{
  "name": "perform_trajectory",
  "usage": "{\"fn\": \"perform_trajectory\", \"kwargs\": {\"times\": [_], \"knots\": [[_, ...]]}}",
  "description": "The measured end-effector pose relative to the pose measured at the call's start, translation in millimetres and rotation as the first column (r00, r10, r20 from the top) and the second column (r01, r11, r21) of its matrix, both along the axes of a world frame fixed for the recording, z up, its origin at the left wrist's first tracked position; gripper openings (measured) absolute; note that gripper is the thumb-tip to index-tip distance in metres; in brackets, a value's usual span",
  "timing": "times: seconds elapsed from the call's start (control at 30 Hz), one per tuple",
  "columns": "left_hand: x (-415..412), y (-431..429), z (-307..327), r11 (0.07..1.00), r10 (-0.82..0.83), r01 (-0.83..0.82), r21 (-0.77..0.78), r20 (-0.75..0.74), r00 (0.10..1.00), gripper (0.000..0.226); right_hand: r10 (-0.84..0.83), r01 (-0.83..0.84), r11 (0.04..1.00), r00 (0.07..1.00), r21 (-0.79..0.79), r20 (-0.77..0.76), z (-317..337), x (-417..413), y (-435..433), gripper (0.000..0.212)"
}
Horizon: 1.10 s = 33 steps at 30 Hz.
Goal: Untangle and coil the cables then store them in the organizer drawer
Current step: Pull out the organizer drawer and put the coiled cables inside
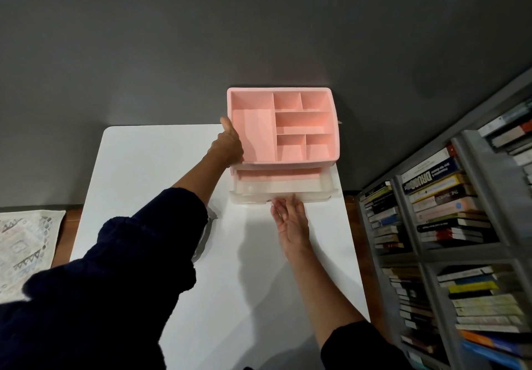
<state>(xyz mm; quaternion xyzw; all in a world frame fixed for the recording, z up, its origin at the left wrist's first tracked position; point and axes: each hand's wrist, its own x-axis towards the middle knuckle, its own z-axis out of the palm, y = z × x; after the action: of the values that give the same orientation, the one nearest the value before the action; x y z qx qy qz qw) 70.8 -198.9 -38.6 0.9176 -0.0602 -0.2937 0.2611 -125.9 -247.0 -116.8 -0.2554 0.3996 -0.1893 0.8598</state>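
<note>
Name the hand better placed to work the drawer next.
Right: the right hand touches the drawer front with straight fingers, while the left hand holds the organizer at its left side.

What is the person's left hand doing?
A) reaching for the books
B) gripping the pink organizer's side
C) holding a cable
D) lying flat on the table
B: the left hand grips the organizer by its left side, thumb pointing up along the wall.
</note>
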Motion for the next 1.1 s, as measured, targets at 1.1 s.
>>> {"fn": "perform_trajectory", "kwargs": {"times": [1.1], "knots": [[-72.9,226.4,-42.0,0.854,0.506,-0.519,0.029,0.184,0.843,0.062,0.185,-0.528,0.721,0.77,-0.448,-0.611,1.0,-36.0,127.5,0.044]]}}
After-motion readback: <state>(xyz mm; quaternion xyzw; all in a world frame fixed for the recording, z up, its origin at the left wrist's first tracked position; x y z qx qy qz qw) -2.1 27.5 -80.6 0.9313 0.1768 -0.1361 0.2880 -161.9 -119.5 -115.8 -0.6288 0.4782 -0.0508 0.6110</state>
